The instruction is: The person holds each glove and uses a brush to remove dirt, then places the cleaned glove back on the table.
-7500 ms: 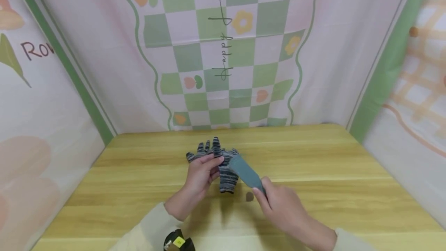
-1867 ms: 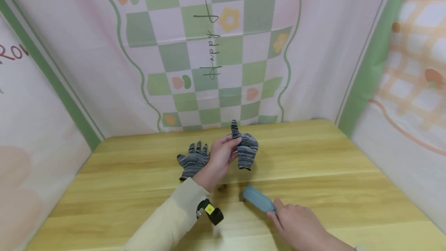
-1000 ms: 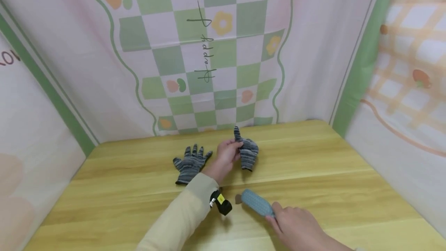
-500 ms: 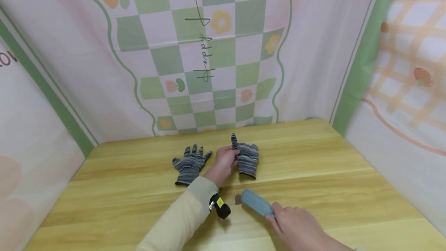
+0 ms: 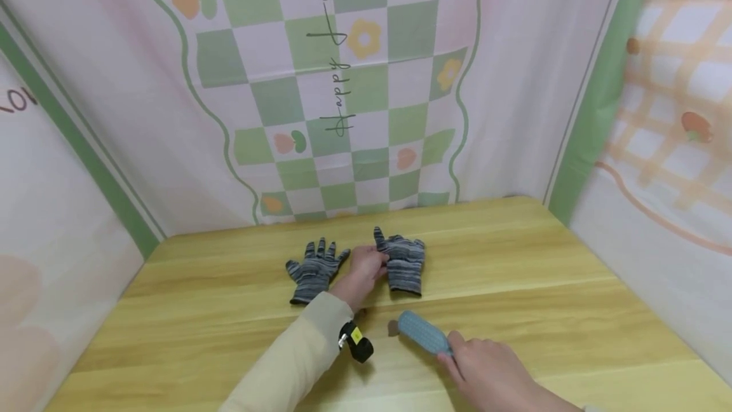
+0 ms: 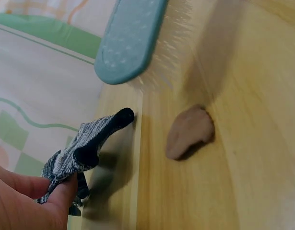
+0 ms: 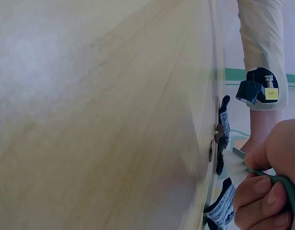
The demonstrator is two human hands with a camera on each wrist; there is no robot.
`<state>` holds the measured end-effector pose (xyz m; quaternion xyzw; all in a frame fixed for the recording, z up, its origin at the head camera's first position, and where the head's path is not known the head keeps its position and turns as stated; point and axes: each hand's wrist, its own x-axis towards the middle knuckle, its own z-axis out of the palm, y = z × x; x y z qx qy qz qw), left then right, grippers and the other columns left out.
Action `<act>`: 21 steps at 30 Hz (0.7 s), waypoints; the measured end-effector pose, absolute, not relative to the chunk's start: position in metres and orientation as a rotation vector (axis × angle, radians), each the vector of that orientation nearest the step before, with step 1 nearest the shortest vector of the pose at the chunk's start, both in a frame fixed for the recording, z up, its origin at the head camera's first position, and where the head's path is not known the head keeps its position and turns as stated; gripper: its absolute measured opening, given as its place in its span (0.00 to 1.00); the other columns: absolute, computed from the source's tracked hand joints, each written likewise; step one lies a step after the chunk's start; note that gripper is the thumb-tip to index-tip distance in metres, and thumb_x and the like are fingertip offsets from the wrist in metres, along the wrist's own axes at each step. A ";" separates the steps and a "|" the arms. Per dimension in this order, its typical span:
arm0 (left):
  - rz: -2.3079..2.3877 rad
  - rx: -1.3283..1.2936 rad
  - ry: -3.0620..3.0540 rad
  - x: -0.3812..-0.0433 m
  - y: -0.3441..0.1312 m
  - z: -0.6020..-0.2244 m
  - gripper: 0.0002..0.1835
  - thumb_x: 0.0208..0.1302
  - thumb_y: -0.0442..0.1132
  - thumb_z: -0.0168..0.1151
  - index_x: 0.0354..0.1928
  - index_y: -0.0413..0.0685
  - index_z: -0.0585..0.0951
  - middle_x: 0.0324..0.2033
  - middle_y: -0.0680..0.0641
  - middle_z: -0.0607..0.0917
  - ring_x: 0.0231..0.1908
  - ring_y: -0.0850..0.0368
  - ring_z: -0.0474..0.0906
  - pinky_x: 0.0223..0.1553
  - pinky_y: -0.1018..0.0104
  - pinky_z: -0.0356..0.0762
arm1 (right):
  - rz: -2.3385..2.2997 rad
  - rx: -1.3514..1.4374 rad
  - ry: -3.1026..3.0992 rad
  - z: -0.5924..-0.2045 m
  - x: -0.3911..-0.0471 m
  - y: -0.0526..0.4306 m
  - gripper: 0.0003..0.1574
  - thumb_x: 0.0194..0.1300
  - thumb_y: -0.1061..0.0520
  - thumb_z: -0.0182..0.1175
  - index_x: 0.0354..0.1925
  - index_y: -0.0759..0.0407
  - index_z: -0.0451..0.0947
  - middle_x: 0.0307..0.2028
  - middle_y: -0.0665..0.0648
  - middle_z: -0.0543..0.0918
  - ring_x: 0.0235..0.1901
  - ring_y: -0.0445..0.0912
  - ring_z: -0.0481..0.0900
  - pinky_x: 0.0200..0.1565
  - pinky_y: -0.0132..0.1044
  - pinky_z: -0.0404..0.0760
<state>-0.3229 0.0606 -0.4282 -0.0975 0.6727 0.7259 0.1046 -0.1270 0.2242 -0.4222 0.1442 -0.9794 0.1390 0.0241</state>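
My left hand (image 5: 366, 269) pinches the thumb-side edge of a grey-and-black striped knit glove (image 5: 407, 266), with the cuff towards me. In the left wrist view, thumb and finger grip this glove (image 6: 82, 146) at or just over the table; contact is unclear. A matching glove (image 5: 314, 272) lies spread to the left, partly beside my forearm. My right hand (image 5: 492, 367) grips the handle of a teal brush (image 5: 424, 332) with clear bristles (image 6: 169, 52), held low over the table. Close to the brush head lies a small brown lump (image 6: 190, 132).
The wood-grain table (image 5: 532, 272) has a patterned cloth wall (image 5: 366, 113) behind it and cloth walls at both sides. A black wrist camera (image 5: 358, 343) is strapped to my left wrist. Another small brown spot (image 5: 361, 314) shows beside that wrist.
Earlier the brush was against the glove; now it is lower and away from it. The left glove came to lie spread out. Lately my left hand has lowered the other glove towards the table.
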 end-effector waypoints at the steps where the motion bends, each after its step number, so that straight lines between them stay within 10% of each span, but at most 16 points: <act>1: 2.127 -0.288 1.994 -0.322 0.060 -0.428 0.25 0.62 0.20 0.56 0.62 0.25 0.69 0.60 0.31 0.72 0.53 0.43 0.76 0.47 0.62 0.82 | 0.423 0.444 -3.026 -0.422 -0.127 0.224 0.15 0.68 0.49 0.59 0.29 0.54 0.69 0.16 0.44 0.66 0.15 0.38 0.62 0.15 0.33 0.63; 21: 2.095 -0.211 2.010 -0.317 0.040 -0.433 0.29 0.61 0.19 0.57 0.64 0.20 0.61 0.64 0.25 0.64 0.54 0.38 0.76 0.48 0.59 0.82 | 0.512 0.290 -3.017 -0.420 -0.147 0.240 0.15 0.65 0.49 0.64 0.31 0.53 0.68 0.16 0.46 0.65 0.15 0.40 0.62 0.15 0.32 0.63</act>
